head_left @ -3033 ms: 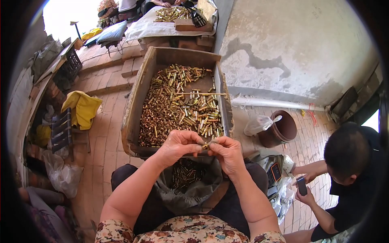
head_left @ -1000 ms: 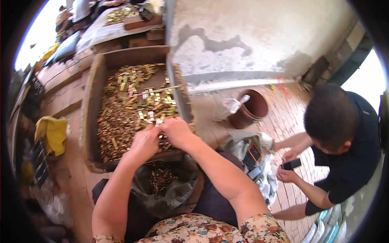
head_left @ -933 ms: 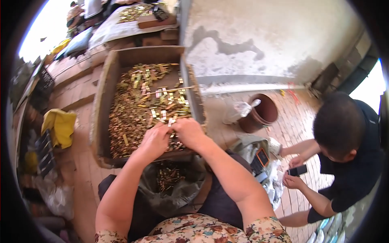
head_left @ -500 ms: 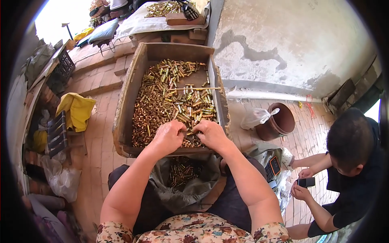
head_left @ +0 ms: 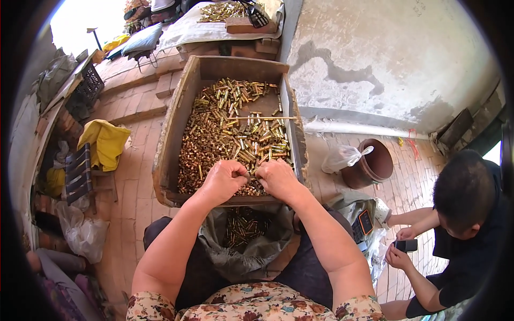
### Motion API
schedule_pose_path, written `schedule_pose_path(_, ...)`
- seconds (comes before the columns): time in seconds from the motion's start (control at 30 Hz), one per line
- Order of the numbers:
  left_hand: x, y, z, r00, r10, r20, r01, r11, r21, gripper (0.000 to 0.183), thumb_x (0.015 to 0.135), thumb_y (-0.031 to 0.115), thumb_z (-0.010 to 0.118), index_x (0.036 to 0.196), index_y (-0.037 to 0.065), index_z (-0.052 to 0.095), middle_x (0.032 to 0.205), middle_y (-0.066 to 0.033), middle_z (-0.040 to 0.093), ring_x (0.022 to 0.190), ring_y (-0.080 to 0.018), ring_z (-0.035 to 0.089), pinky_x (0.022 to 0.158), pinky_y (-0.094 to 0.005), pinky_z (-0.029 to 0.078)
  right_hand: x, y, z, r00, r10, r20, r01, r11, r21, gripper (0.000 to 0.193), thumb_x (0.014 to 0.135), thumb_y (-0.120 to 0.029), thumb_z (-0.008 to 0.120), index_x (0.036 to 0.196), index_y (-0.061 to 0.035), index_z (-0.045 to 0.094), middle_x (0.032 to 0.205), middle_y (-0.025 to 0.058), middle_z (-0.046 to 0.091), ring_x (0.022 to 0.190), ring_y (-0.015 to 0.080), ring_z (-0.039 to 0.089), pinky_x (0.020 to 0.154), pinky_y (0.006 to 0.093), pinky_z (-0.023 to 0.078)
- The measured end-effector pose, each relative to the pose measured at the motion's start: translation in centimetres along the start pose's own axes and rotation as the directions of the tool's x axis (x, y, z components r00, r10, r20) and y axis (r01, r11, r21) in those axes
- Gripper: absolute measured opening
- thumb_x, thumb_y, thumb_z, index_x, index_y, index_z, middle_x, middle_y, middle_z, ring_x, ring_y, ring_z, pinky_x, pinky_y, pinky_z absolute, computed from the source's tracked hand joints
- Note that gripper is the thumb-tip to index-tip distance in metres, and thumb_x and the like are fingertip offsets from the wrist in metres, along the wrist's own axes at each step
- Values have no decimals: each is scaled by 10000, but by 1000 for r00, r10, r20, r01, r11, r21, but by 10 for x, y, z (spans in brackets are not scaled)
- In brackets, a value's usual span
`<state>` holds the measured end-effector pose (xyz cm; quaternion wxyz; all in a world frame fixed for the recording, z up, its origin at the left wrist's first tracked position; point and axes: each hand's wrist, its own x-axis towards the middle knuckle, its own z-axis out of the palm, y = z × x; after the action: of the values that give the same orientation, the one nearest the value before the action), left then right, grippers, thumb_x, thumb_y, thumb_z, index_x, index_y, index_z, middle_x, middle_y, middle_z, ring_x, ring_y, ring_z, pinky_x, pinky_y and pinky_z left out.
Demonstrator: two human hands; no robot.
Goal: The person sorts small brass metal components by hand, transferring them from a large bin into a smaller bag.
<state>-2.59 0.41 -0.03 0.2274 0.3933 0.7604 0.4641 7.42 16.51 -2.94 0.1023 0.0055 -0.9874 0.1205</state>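
My left hand (head_left: 224,180) and my right hand (head_left: 278,177) are close together over the near end of a wooden box (head_left: 170,128). The fingers of both are pinched, and whatever small thing they hold is hidden. Short copper-coloured pieces (head_left: 206,158) fill the box's left side and near end. Longer brass tubes (head_left: 263,143) lie loose on the right and toward the back. A thin stick (head_left: 265,117) lies across the right part, reaching the right wall. Under the box's near edge, between my knees, an opened grey-green sack (head_left: 225,259) holds more brass pieces (head_left: 243,227).
At right, a person (head_left: 468,214) bends over a small black device (head_left: 406,245). A brown bucket (head_left: 369,166) with a plastic bag stands beyond the box. A low chair (head_left: 79,174) with yellow cloth is at left. More brass pieces (head_left: 222,10) lie on a covered surface behind.
My fingertips have drawn closer together, still over the near end of the box. The whole view has shifted slightly, so the box appears a little farther right.
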Motion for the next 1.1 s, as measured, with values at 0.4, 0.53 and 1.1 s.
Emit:
schedule_pose_path(0.4,-2,2,0,996,-90,6,83,898,-433,28,703,1,615,723,5,596,618,8,549,551,-47,475,503,-201,376,-9,-15,-18,938,334,96,-274,538,797,319,724,-1,652,1039,-12,600,750,5,585,693,49,544,614,195,445)
schedule_pose_path(0.53,-4,7,-2,995,-98,-14,78,862,-501,55,731,20,643,779,7,619,667,8,573,618,-64,517,577,-194,409,-16,-16,-17,921,368,129,-199,158,967,366,749,12,639,1104,14,550,846,44,607,722,86,572,628,223,493)
schedule_pose_path(1.1,-11,12,-1,998,-66,12,57,741,-669,148,763,5,632,904,-40,631,757,-41,633,663,-88,579,634,-219,478,-22,-40,-23,833,546,94,-76,-57,996,142,783,-1,631,924,18,621,805,96,650,678,158,642,634,260,538)
